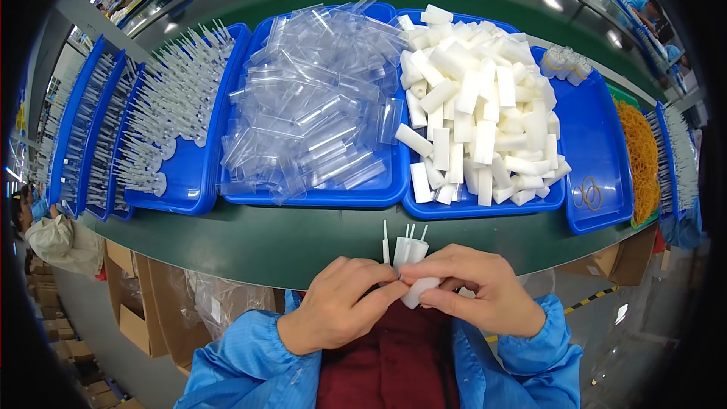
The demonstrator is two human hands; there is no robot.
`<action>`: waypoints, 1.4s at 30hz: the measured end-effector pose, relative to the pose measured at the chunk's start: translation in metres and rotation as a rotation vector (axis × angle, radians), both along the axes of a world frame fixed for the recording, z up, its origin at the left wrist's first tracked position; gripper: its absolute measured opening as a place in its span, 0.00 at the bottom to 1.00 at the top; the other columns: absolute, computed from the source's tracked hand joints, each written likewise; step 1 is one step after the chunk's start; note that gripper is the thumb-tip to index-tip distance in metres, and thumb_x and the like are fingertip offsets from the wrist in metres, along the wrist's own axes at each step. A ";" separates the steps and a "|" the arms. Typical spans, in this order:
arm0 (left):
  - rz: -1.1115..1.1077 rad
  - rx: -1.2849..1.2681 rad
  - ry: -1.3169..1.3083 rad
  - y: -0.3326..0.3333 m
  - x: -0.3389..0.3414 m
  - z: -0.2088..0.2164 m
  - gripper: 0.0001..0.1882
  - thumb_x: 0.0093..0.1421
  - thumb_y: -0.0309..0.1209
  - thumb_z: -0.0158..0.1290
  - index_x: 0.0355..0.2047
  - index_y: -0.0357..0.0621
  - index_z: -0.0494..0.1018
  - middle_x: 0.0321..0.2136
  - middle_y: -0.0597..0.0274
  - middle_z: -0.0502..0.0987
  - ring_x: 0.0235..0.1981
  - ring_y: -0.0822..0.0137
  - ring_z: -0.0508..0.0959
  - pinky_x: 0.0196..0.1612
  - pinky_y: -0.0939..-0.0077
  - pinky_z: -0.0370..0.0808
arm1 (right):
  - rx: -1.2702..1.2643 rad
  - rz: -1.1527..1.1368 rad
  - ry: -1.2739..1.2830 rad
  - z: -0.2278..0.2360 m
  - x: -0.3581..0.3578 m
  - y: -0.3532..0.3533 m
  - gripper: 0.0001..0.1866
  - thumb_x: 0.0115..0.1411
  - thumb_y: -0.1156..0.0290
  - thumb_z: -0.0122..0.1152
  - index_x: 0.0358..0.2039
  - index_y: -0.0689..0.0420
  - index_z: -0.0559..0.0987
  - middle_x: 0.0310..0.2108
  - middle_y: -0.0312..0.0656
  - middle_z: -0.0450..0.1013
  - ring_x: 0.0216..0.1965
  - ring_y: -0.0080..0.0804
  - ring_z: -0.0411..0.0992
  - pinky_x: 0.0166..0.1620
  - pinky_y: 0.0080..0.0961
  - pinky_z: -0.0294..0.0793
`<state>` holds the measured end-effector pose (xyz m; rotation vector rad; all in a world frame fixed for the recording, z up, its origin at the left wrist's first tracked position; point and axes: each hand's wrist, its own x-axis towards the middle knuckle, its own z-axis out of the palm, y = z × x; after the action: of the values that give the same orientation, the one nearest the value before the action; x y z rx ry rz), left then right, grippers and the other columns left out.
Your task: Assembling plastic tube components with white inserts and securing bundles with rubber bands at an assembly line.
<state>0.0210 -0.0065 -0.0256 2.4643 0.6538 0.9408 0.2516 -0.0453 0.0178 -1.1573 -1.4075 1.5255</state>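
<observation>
Just past the near edge of the table, my two hands meet. My right hand (485, 288) is closed around a small white foam block (421, 293), gripped between thumb and fingers. My left hand (344, 303) is pinched at the foam's left side; my fingertips hide whatever is in that pinch. Right beyond my fingers on the green tabletop (303, 238), a white piece with several thin white sticks (411, 248) poking up stands partly covered by my hands. Beside it on the left rises a single slim white stick part (385, 246).
Blue trays line the far side: upright white stick parts (178, 91), clear plastic sleeves (318, 98), and heaped white foam blocks (485, 106). Farther right, a blue tray (594, 136) holds rubber bands (588, 194). Beyond it lies a mass of orange bands (640, 151). Cardboard boxes (140, 310) stand below left.
</observation>
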 end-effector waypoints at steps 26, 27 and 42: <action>-0.170 0.071 0.154 -0.005 -0.003 0.018 0.17 0.54 0.29 0.56 0.46 0.44 0.80 0.42 0.64 0.77 0.41 0.67 0.77 0.38 0.74 0.72 | 0.175 -0.353 -0.279 0.010 0.003 0.009 0.10 0.61 0.78 0.66 0.44 0.61 0.84 0.30 0.41 0.81 0.26 0.17 0.73 0.30 0.17 0.71; -0.155 0.089 0.156 -0.003 -0.004 0.021 0.17 0.54 0.29 0.56 0.45 0.44 0.80 0.43 0.65 0.77 0.41 0.67 0.77 0.38 0.74 0.72 | 0.101 -0.417 -0.196 0.004 -0.001 0.009 0.10 0.62 0.78 0.65 0.45 0.61 0.83 0.30 0.40 0.81 0.27 0.16 0.73 0.31 0.16 0.71; -0.104 0.171 0.144 0.005 -0.003 0.018 0.18 0.50 0.31 0.58 0.43 0.50 0.83 0.40 0.69 0.78 0.37 0.68 0.75 0.35 0.75 0.69 | 0.152 -0.201 -0.180 -0.007 0.010 0.014 0.06 0.66 0.75 0.60 0.42 0.63 0.79 0.32 0.35 0.77 0.28 0.15 0.69 0.32 0.15 0.69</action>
<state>0.0181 -0.0012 -0.0080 2.7087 0.5031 0.8150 0.2615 -0.0309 0.0103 -1.3237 -1.4487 1.1790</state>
